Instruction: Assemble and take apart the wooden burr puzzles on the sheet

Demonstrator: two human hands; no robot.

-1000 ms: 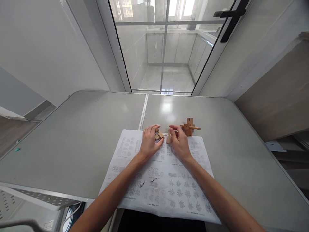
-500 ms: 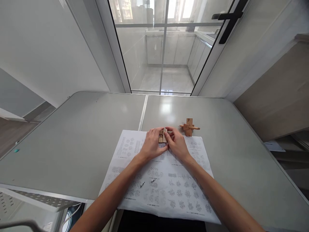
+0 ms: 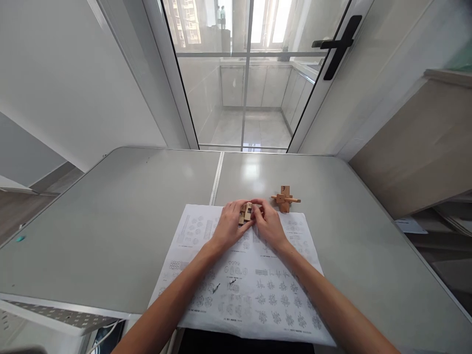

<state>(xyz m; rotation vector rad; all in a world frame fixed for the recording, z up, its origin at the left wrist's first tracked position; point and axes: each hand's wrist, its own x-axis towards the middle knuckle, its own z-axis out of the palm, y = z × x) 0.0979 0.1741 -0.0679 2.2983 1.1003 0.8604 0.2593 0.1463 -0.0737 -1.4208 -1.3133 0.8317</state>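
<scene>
The right hand [image 3: 272, 227] has closed the gap of a second ago, bringing its stick [image 3: 248, 212], now turned to show dark marks or notches, against the blocks [image 3: 242, 216] in the left hand [image 3: 229, 225]. Left fingers curl round the blocks; right fingers pinch the stick. Both pieces are above the sheet's [image 3: 169, 285] far edge, apparently being fitted or compared.
</scene>
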